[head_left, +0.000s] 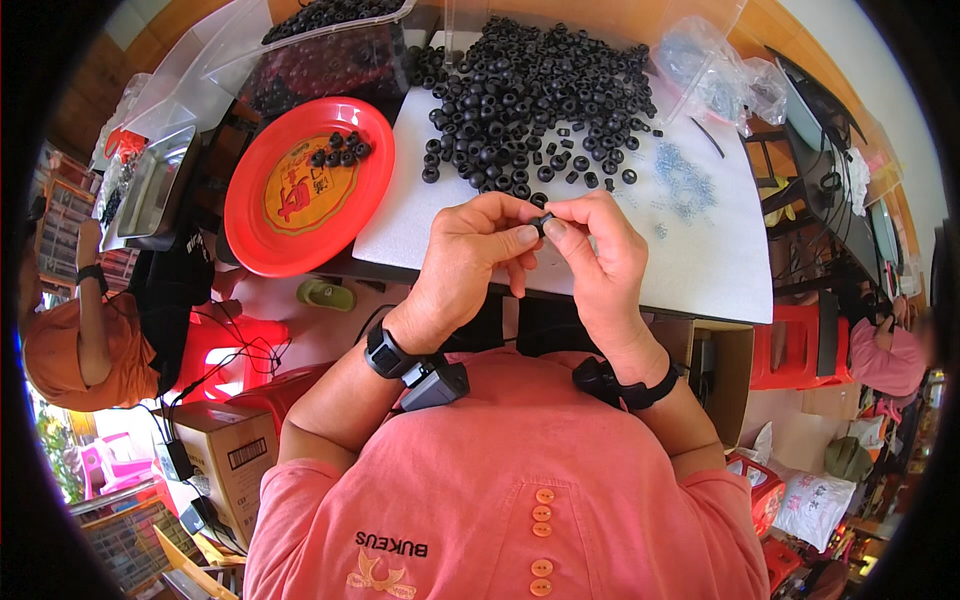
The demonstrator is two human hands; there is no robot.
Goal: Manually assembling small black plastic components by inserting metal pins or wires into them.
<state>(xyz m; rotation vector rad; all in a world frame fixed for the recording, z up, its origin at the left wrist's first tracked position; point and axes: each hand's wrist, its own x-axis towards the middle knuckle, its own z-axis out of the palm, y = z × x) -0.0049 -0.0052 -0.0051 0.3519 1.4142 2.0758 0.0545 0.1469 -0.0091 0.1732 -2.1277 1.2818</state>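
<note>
My left hand (pixel 462 255) and my right hand (pixel 603 252) meet over the near edge of the white foam sheet (pixel 400 215). Between their thumbs and fingertips they pinch a small black part (pixel 542 223), mostly covered by the fingers. Just beyond lies a large heap of round black parts with holes (pixel 545 90), some scattered toward me. Tiny clear bluish pieces (pixel 685 180) are spread on the sheet to the right. On the left, a red plate (pixel 243 225) carries a small group of the same black parts (pixel 340 150).
Behind the plate stands a clear bin (pixel 325 60) full of dark parts. Clear plastic bags (pixel 705 70) lie at the far right, near a thin black strip (pixel 708 138). A metal tray (pixel 165 185) is at far left, beside a person in orange (pixel 90 345).
</note>
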